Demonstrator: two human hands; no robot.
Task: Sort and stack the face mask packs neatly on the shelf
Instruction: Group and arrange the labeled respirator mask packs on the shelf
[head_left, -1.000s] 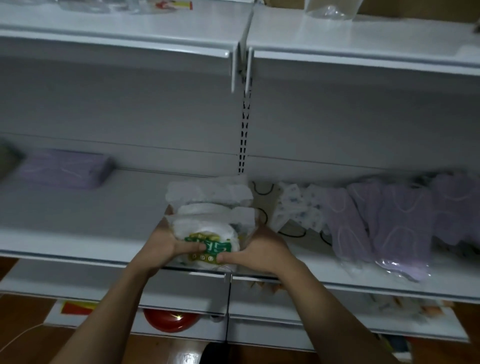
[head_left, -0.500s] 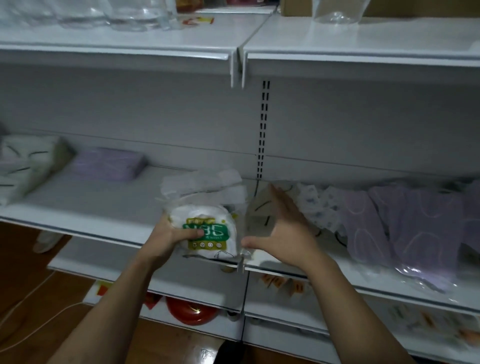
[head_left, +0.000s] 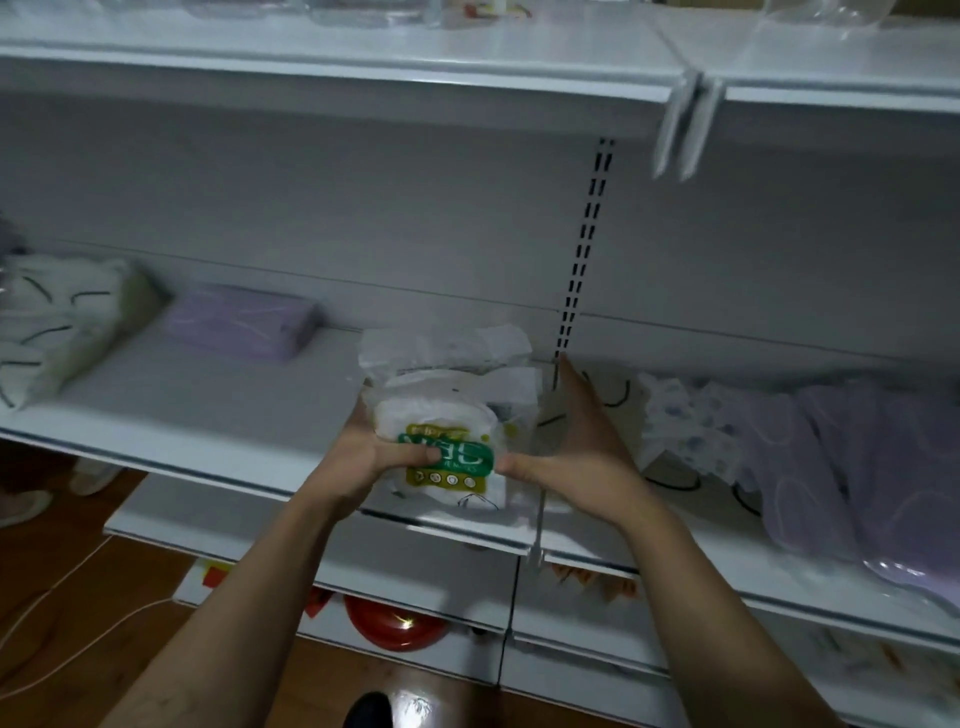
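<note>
Face mask packs (head_left: 447, 431), white, a few deep, the front one with a green and yellow label, sit between your two hands over the front part of the middle shelf (head_left: 208, 457); cannot tell whether the stack rests on the board or is lifted. Left hand (head_left: 379, 457): grip closed round the stack's left side, thumb curled onto the label, fingers hidden behind. Right hand (head_left: 582, 447): grip spread, fingers straight and together along the stack's right side, thumb tip touching the front pack beside the label. Below your forearms, a red round thing (head_left: 395, 623) shows under a lower shelf. On the middle shelf just right of your right hand, loose patterned packs (head_left: 685, 421) lie overlapping. Beyond them to the right is a sprawl of loose purple packs (head_left: 841, 457). Further back on the left, a tidy purple stack (head_left: 239, 322) lies flat, well apart from your hands. At the far left are tilted white packs with black loops (head_left: 57, 322). Behind all this, a slotted upright (head_left: 582, 249) runs up the back panel. Upper shelf (head_left: 363, 67) overhead carries clear plastic things, too blurred to name.
</note>
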